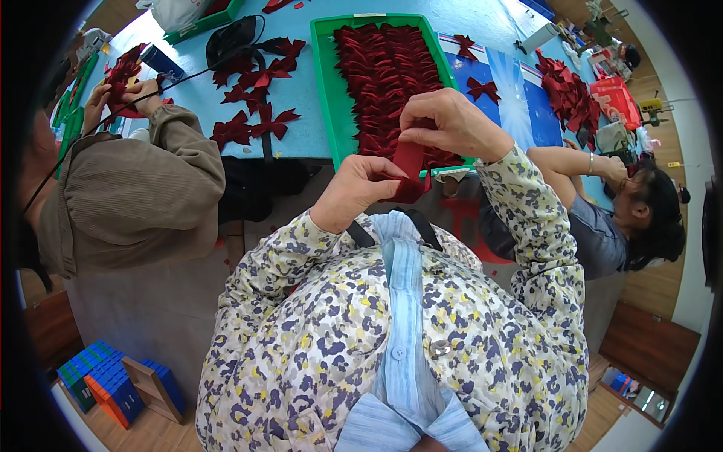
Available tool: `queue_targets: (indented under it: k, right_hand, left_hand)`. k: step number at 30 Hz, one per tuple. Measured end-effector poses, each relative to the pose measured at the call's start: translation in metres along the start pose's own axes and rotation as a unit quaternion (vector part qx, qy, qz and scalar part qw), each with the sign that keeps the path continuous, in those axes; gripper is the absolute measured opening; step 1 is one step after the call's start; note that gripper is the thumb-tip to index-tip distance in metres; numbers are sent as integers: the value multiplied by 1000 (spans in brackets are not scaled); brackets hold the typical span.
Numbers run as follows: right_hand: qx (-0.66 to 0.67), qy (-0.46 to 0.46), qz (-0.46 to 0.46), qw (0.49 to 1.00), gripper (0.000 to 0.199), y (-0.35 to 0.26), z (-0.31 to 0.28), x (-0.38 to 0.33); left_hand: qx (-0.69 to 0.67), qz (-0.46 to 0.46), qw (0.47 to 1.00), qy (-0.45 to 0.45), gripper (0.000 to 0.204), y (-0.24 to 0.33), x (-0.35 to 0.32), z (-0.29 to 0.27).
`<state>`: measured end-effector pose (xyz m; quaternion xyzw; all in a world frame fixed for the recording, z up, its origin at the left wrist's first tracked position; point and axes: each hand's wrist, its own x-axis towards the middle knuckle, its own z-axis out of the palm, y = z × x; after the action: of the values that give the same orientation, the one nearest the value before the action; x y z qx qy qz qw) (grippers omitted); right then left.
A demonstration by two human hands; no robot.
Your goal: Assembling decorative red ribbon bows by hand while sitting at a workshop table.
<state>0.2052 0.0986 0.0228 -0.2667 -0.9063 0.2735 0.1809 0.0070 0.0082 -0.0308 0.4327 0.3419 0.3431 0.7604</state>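
Observation:
A dark red ribbon [408,160] is stretched between my two hands, in front of the near edge of a green tray. My left hand [354,190] pinches its lower, looped part between thumb and fingers. Higher up and to the right, my right hand [454,125] grips the ribbon's upper end, thumb against fingertips. The green tray [322,83] holds rows of closely packed dark red bows [388,75]. My right hand hangs over the tray's near right part and hides some of them.
Loose red bows [260,83] lie left of the tray on the blue table [305,154]. More bows [568,94] are heaped at the right. One co-worker [135,188] handles red ribbon at the left; another person [595,203] sits at the right. Blue crates [113,388] stand on the floor.

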Motion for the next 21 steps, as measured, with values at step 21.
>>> queue_targets:
  k: [21]
  right_hand:
    - [-38,-55,-12,998,14,17,5,-11]
  left_hand:
    - [-56,-70,996,26,12,-26,14,-16]
